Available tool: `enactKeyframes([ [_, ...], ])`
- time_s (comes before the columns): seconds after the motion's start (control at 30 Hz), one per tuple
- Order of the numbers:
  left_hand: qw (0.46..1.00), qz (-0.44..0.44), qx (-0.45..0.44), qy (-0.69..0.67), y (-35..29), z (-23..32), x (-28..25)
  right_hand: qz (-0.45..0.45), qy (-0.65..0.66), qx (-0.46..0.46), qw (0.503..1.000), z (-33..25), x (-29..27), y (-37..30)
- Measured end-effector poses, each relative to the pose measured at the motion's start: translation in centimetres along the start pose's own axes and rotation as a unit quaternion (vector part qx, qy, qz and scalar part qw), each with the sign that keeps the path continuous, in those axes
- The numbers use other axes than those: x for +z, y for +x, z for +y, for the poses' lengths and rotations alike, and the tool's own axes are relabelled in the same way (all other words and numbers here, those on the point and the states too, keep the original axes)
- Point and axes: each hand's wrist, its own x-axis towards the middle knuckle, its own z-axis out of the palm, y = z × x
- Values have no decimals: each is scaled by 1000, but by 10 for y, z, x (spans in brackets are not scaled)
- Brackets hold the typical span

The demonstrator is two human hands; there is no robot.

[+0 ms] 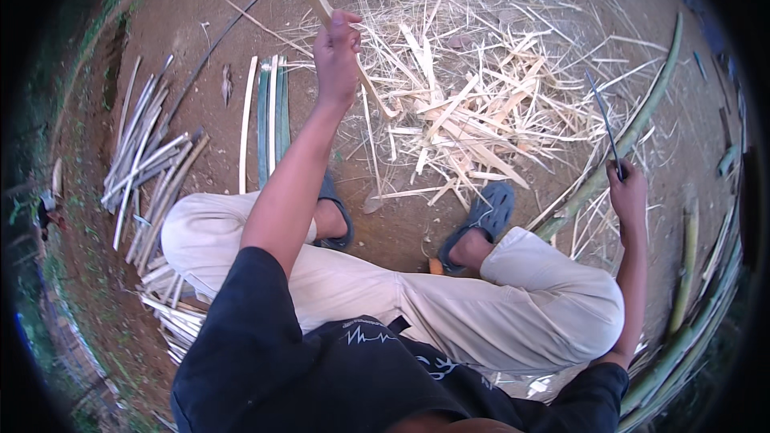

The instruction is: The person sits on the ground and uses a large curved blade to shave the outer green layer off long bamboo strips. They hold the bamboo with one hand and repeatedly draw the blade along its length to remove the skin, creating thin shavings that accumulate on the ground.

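Observation:
My left hand (337,62), raised ahead of me, is closed round a pale bamboo strip (318,2). One end of the strip points up past my fingers, and the other slants down toward the shavings. Out to the right, my right hand (629,192) grips a knife (603,116) by its handle, which my fingers mostly hide. The thin dark blade points away from me, well apart from the strip. Beyond my feet spreads a loose heap of bamboo shavings (457,124). Several green and pale bamboo slats (273,112) lie side by side near my left knee.
Bundles of split sticks (148,152) lie on the left. A long green bamboo pole (642,124) curves along the right, with more poles (698,337) near the edge. My sandalled feet (485,212) rest on bare earth (385,232) between my bent knees.

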Motion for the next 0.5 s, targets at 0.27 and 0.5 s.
enactKeyframes([
  [0.27, 989, -21, 120, -82, 21, 45, -50, -135, 0, -29, 990, -80, -61, -7],
  [0.5, 958, -64, 14, -280, 47, 74, -104, -415, 251, 136, 864, -164, 34, -29],
])
